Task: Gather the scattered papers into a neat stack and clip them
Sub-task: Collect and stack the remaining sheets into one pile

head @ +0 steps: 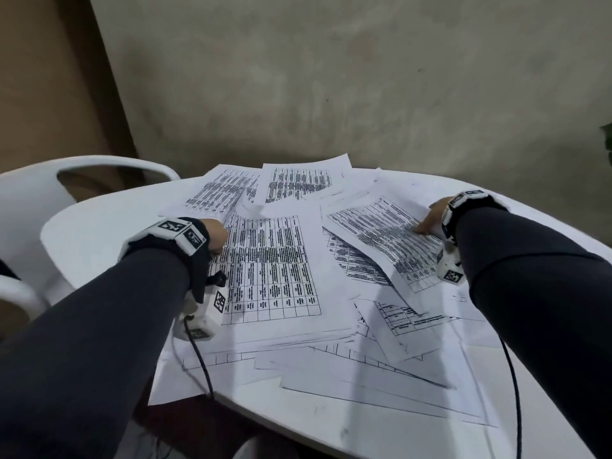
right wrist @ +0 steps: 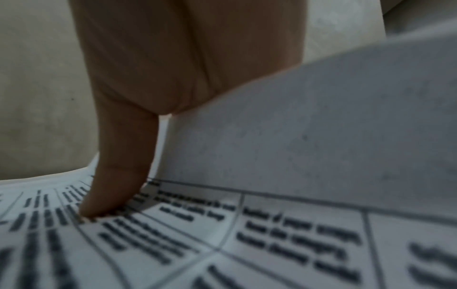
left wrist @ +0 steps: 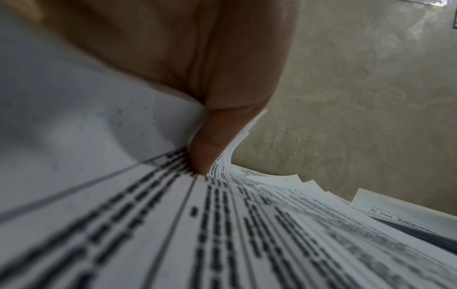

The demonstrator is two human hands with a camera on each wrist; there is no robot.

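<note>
Your left hand (head: pixel 217 238) is gripping the left edge of a thick wad of papers (head: pixel 271 270) in the middle of the white counter (head: pixel 99 226); in the left wrist view your thumb (left wrist: pixel 210 140) is pressing down on the printed top sheet while the pages are fanning out beyond it. Your right hand (head: pixel 430 220) is pinching a smaller bundle of sheets (head: pixel 384 233) on the right, thumb on the print and the rest of the fingers hidden beneath the lifted edge. That bundle is sitting tilted, overlapping the pages below. More printed sheets are lying scattered toward the far rim and along the near edge of the counter. A white chair (head: pixel 39 193) is standing just beside the counter on your left.
</note>
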